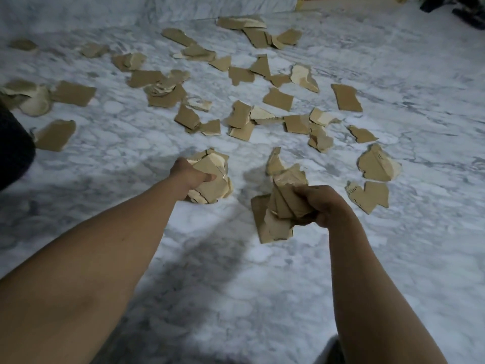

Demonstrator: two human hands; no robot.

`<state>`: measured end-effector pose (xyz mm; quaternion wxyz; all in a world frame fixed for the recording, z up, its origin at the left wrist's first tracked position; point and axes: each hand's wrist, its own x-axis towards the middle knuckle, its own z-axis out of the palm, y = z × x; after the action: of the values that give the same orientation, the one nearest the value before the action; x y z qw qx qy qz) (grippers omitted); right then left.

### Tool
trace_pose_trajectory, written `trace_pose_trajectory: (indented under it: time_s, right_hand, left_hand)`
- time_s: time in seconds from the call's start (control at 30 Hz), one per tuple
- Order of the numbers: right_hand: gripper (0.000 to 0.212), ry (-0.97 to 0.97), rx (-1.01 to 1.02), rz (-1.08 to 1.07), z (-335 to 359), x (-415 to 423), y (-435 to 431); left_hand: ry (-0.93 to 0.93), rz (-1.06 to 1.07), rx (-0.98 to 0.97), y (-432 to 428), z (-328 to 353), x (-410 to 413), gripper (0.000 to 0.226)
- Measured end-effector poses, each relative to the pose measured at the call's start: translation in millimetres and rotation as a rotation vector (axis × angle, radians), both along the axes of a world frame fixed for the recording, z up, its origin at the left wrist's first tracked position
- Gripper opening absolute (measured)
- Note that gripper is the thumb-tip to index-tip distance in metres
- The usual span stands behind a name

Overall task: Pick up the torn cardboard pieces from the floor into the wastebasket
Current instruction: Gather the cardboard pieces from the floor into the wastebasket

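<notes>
Several torn brown cardboard pieces point(277, 99) lie scattered over the white marbled floor point(236, 285). My left hand point(189, 176) grips a bunch of cardboard pieces point(212, 179) at the middle of the view, just above the floor. My right hand point(321, 204) grips another bundle of cardboard pieces point(278, 206), some hanging down from the fist. More loose pieces point(378, 165) lie right of my right hand. No wastebasket can be clearly identified; a dark rounded object point(13, 148) sits at the left edge.
A marbled wall or step point(223, 6) runs along the far edge of the floor. Dark items point(456, 9) lie at the top right corner. Bare floor stretches between my arms and toward the bottom of the view.
</notes>
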<state>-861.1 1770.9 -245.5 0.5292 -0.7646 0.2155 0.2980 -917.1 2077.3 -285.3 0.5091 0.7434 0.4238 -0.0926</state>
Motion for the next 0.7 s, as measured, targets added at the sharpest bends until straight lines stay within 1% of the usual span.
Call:
trace_pose_trajectory:
  time_s: [0.07, 0.13, 0.17, 0.2, 0.27, 0.33, 0.4, 0.43, 0.5, 0.53, 0.57, 0.63, 0.7]
  right_hand:
    - [0.047, 0.018, -0.143, 0.103, -15.8, -8.5, 10.2]
    - [0.056, -0.041, -0.388, 0.291, -27.5, -24.2, 27.9]
    - [0.061, -0.077, -0.466, 0.358, -29.0, -33.8, 37.5]
    - [0.066, -0.087, -0.477, 0.361, -31.3, -40.5, 44.3]
    - [0.077, -0.068, -0.423, 0.266, -36.4, -44.6, 49.0]
    - [0.081, -0.027, -0.343, 0.208, -35.0, -42.0, 46.7]
    - [0.074, -0.021, -0.273, 0.187, -28.3, -35.9, 36.9]
    - [0.061, -0.017, -0.224, 0.148, -24.3, -31.2, 27.5]
    - [0.028, 0.025, -0.119, 0.035, -12.5, -22.4, -1.5]
    - [0.021, 0.035, -0.090, -0.025, -7.7, -16.7, -21.5]
    - [0.020, 0.016, -0.098, -0.082, -5.5, -9.9, -43.6]
    - [0.027, -0.056, -0.162, -0.187, -0.8, 4.6, -85.1]
    - [0.033, -0.114, -0.226, -0.236, 5.0, 18.5, -115.3]
  left_hand:
    - [-0.056, 0.044, -0.039, -10.0, 1.6, 13.6, 0.094]
    - [-0.111, 0.084, -0.059, -27.9, 10.2, 28.4, 0.101]
    - [-0.137, 0.088, -0.050, -38.2, 15.7, 36.1, 0.104]
    - [-0.166, 0.074, -0.029, -48.0, 20.3, 44.4, 0.105]
    - [-0.223, 0.012, 0.016, -67.0, 27.6, 63.1, 0.105]
    - [-0.257, -0.048, 0.005, -84.5, 33.6, 80.7, 0.105]
    - [-0.248, -0.104, -0.025, -100.6, 36.5, 94.6, 0.104]
    - [-0.231, -0.134, -0.031, -107.6, 35.4, 100.1, 0.103]
    - [-0.188, -0.207, -0.023, -122.1, 30.8, 109.0, 0.100]
    - [-0.159, -0.253, 0.006, -129.8, 28.2, 112.1, 0.099]
    - [-0.121, -0.309, 0.060, -136.9, 25.7, 113.6, 0.098]
    - [-0.045, -0.426, 0.193, -148.4, 16.9, 116.0, 0.098]
    - [0.006, -0.529, 0.276, -157.3, 4.2, 117.1, 0.099]
